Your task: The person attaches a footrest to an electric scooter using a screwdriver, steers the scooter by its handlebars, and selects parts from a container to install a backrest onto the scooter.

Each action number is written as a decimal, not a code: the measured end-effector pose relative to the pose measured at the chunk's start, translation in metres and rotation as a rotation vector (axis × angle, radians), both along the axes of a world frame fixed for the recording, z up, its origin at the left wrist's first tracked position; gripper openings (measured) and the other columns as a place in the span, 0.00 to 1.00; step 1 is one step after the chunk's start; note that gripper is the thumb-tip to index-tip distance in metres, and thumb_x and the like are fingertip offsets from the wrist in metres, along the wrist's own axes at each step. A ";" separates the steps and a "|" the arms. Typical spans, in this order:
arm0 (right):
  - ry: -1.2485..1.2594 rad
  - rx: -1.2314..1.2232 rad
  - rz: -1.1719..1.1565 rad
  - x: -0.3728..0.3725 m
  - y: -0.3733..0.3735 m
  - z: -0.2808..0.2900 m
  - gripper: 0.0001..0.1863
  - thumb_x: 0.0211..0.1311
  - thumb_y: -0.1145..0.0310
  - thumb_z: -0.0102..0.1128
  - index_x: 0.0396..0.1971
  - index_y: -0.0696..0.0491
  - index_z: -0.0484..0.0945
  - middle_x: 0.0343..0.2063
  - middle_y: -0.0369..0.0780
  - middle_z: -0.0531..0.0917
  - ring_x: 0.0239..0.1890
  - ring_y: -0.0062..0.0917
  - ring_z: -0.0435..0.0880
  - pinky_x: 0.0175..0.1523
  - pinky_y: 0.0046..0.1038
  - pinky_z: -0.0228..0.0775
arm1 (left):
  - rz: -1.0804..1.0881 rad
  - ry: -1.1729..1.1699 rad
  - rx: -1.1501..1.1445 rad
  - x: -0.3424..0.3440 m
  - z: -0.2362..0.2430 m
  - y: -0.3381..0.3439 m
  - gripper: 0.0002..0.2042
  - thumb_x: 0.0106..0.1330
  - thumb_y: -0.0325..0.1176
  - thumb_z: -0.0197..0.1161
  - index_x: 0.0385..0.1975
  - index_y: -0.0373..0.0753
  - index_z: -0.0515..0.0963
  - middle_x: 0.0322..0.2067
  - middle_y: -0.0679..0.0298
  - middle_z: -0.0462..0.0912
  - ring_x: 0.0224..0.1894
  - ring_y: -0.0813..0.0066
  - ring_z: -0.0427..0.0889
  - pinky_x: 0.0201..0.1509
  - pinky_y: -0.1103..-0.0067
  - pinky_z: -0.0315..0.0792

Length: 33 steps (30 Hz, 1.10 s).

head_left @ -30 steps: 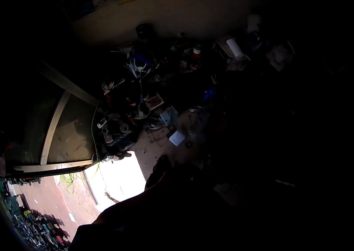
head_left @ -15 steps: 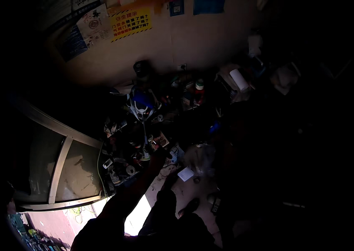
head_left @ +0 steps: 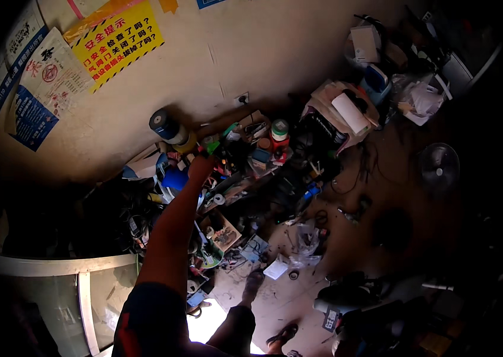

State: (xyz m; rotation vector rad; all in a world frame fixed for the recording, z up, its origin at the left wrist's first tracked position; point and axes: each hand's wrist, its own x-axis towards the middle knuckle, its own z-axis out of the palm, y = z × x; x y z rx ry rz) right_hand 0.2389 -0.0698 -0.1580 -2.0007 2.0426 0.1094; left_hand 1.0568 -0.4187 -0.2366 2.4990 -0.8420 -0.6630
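My left arm stretches from the lower edge over a cluttered heap of tools and parts along the wall. My left hand (head_left: 201,169) is at the back of the heap, right beside a small bright green object (head_left: 212,147). Its fingers are too dark and small to tell whether they grip anything. A blue object (head_left: 174,179) lies just left of the wrist. Behind the hand, a dark-topped cylinder (head_left: 167,126) leans near the wall. To the right stands a red container with a green-and-white lid (head_left: 279,128). My right hand is out of view.
A shallow box of small parts (head_left: 224,231) lies below the forearm. Rightward are a white roll (head_left: 349,113) on a carton, a round fan (head_left: 439,160) and cables. A white card (head_left: 276,267) lies by my foot. A glazed frame (head_left: 85,309) stands lower left.
My left hand has moved from near the box of small parts toward the wall, up to the back of the heap. The view has shifted and become much brighter.
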 end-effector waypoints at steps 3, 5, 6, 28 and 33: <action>-0.004 0.059 -0.043 0.012 -0.010 0.010 0.32 0.71 0.56 0.60 0.65 0.64 0.69 0.58 0.59 0.77 0.59 0.54 0.77 0.65 0.46 0.70 | -0.026 -0.042 -0.002 0.028 -0.024 -0.030 0.28 0.68 0.54 0.53 0.44 0.31 0.84 0.44 0.38 0.85 0.51 0.40 0.84 0.56 0.55 0.76; -0.013 0.063 -0.049 0.025 -0.018 0.020 0.32 0.71 0.54 0.59 0.65 0.63 0.69 0.58 0.58 0.78 0.60 0.53 0.77 0.65 0.46 0.70 | -0.167 -0.163 0.106 0.046 -0.042 -0.042 0.28 0.69 0.54 0.52 0.41 0.31 0.85 0.43 0.40 0.86 0.51 0.40 0.84 0.56 0.55 0.75; -0.042 0.109 -0.106 0.033 -0.021 0.032 0.32 0.72 0.54 0.58 0.65 0.62 0.69 0.57 0.58 0.78 0.59 0.53 0.77 0.64 0.46 0.70 | -0.089 -0.111 0.067 0.034 -0.053 -0.054 0.27 0.70 0.54 0.53 0.37 0.32 0.86 0.43 0.41 0.86 0.51 0.41 0.84 0.57 0.56 0.75; -0.013 0.046 -0.174 0.019 -0.016 0.025 0.37 0.54 0.76 0.69 0.65 0.62 0.65 0.59 0.61 0.72 0.60 0.60 0.73 0.66 0.49 0.68 | 0.114 0.029 0.074 0.086 -0.212 -0.102 0.29 0.57 0.62 0.75 0.21 0.35 0.84 0.19 0.61 0.81 0.16 0.70 0.75 0.21 0.70 0.66; -0.054 0.017 -0.176 0.029 -0.017 0.018 0.37 0.53 0.75 0.69 0.65 0.60 0.65 0.59 0.60 0.72 0.60 0.60 0.74 0.67 0.50 0.68 | 0.275 0.349 0.081 0.063 -0.174 -0.091 0.28 0.52 0.64 0.79 0.22 0.43 0.77 0.15 0.71 0.68 0.15 0.75 0.66 0.18 0.72 0.58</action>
